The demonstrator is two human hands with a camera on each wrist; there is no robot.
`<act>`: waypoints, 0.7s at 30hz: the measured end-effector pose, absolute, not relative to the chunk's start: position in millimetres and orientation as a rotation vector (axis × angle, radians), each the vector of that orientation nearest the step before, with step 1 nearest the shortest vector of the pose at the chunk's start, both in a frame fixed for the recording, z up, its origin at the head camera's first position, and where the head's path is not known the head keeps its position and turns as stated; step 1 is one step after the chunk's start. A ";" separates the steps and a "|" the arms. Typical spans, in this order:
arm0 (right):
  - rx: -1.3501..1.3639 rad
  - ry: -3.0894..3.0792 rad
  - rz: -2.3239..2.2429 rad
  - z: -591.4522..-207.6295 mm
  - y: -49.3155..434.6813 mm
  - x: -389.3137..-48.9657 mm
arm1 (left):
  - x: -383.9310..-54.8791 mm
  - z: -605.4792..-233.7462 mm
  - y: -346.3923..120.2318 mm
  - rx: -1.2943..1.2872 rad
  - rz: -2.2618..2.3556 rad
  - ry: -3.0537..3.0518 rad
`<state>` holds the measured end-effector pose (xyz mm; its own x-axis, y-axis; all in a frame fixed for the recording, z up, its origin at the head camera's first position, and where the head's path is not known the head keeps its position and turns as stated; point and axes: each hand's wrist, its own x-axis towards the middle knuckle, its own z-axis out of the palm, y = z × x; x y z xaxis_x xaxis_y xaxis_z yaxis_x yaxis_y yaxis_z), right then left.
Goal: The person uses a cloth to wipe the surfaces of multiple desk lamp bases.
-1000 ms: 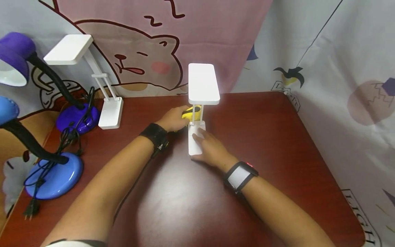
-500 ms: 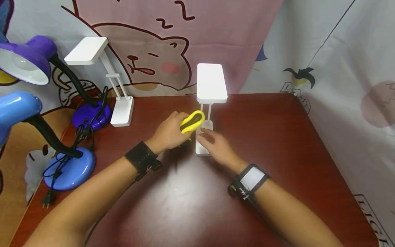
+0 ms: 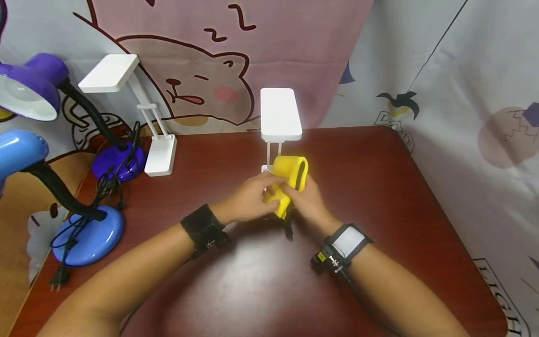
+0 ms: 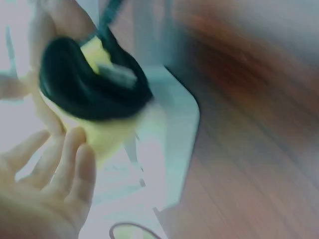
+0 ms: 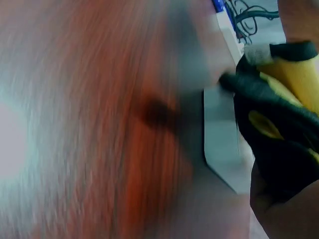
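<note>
Between both hands, in front of the lit white desk lamp (image 3: 281, 114), is a folded yellow fabric item (image 3: 287, 165) with black lining and a black strap. I cannot tell its exact kind. My right hand (image 3: 311, 206) grips it from the right, thumb on its near face. The left hand (image 3: 246, 199) holds its left side between thumb and fingers. A black-edged opening with a pale tag inside shows on the item (image 4: 94, 132) in the left wrist view. Most of the lamp's base is hidden behind the hands. Blur softens both wrist views.
Left on the brown table (image 3: 379, 196) stand a second white lamp (image 3: 161, 155), a purple lamp (image 3: 107, 161) and a blue lamp (image 3: 92, 238), with coiled black cords (image 3: 110, 182). Printed cloth (image 3: 227, 70) hangs behind the table.
The left hand has brought the yellow item from beside the lamp's stem toward me and to the right. My right hand has left the lamp's base and now grips the item too.
</note>
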<state>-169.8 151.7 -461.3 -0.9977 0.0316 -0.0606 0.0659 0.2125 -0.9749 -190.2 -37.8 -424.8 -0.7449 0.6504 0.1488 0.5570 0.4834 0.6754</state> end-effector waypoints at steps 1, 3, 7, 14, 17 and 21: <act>0.118 2.427 -1.943 -460.8 157.5 -170.0 | -193.7 -426.6 -39.1 1.037 1.107 2.622; 0.168 2.432 -1.909 -459.4 169.5 -169.9 | -200.9 -432.8 -41.8 0.973 1.039 2.695; 0.289 2.389 -1.864 -454.8 193.3 -167.5 | -211.5 -454.2 -44.9 0.933 0.650 2.754; 0.211 2.367 -1.673 -452.2 230.1 -159.7 | -224.0 -471.8 -24.2 1.079 0.615 2.721; 0.140 2.312 -1.605 -451.2 238.9 -154.2 | -233.2 -471.1 -6.1 1.085 0.627 2.716; 0.153 2.279 -1.600 -455.9 253.4 -149.8 | -255.0 -473.3 32.0 1.143 0.538 2.719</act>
<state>-149.8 253.4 -455.9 -0.9324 -0.1115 -0.3439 0.2855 0.3563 -0.8897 -255.0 32.0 -473.3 -0.7006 0.7135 0.0068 0.6623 0.6467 0.3784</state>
